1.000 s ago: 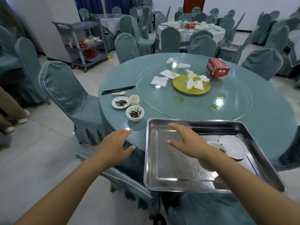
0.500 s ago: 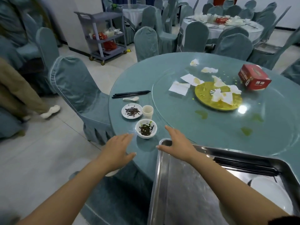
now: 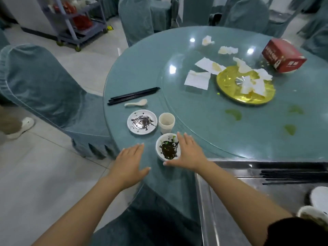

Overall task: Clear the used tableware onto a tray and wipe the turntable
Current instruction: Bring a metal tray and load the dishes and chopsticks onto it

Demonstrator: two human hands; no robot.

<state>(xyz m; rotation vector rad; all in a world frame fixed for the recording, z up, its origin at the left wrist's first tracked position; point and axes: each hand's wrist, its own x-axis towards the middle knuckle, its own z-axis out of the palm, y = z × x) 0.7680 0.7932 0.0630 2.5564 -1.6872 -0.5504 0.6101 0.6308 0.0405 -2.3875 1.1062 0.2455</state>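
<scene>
A small white bowl (image 3: 167, 147) with dark sauce stands near the table's front edge. My right hand (image 3: 189, 153) lies against its right side, fingers straight and thumb spread below the rim. My left hand (image 3: 131, 161) hovers flat, a little left of the bowl, holding nothing. Behind the bowl stand a dirty white saucer (image 3: 142, 121) and a small cup (image 3: 166, 122), then a white spoon (image 3: 136, 103) and black chopsticks (image 3: 133, 95). The steel tray (image 3: 213, 201) at lower right holds chopsticks (image 3: 292, 175) and white dishes (image 3: 319, 197). The glass turntable (image 3: 204, 112) carries green smears.
On the turntable lie a gold plate (image 3: 229, 86) with crumpled napkins (image 3: 197, 79) and a red tissue box (image 3: 283, 56). A covered chair (image 3: 44, 86) stands left of the table. A grey service cart (image 3: 78, 20) is at the back left. A person's shoe (image 3: 21, 126) shows at far left.
The view has swung left and down. My right hand left the tray and reached the sauce bowl's right side. My left hand moved forward over the table edge.
</scene>
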